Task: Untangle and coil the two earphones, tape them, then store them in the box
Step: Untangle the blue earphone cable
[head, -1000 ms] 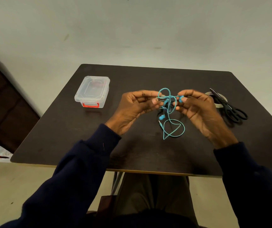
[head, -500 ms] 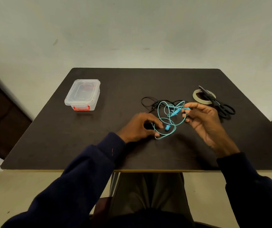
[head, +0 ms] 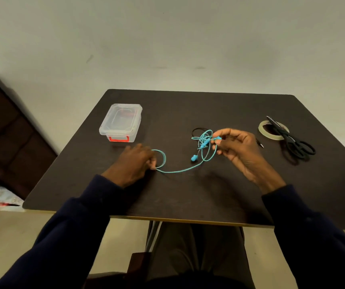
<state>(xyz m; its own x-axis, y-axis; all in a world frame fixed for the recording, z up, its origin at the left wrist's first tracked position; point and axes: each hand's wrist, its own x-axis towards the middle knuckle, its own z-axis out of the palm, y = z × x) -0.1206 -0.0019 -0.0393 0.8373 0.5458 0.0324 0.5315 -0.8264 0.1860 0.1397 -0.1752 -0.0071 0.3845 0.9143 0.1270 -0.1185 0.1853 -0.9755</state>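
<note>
Nearest, the front edge of the dark table [head: 188,195] is crossed by two navy sleeves [head: 80,226], and a broad band of table top is left between that edge and the hands. The left hand [head: 134,161] is held low on the table, slightly blurred, with its fingers curled; a small loop at one end of the turquoise earphone [head: 180,170] appears to be pinched at its fingertips. From there the cable is stretched across the table to the right, past a loose earbud [head: 194,157], into a knot of loops. That knot is held by the right hand [head: 238,149], a turquoise piece being pinched between thumb and forefinger while the other fingers are loosely bent. Behind the knot a loop of the black earphone [head: 196,130] is seen, partly hidden by the turquoise loops and the right hand. Farther left, well apart from the cables, the clear lidded box [head: 121,122] with its red latch is set near the table's left edge. On the far right, scissors [head: 292,140] are laid across a roll of tape [head: 263,132], near the right edge. An open stretch of table top is left between the box and the knot, and the far strip up to the wall is likewise free.
</note>
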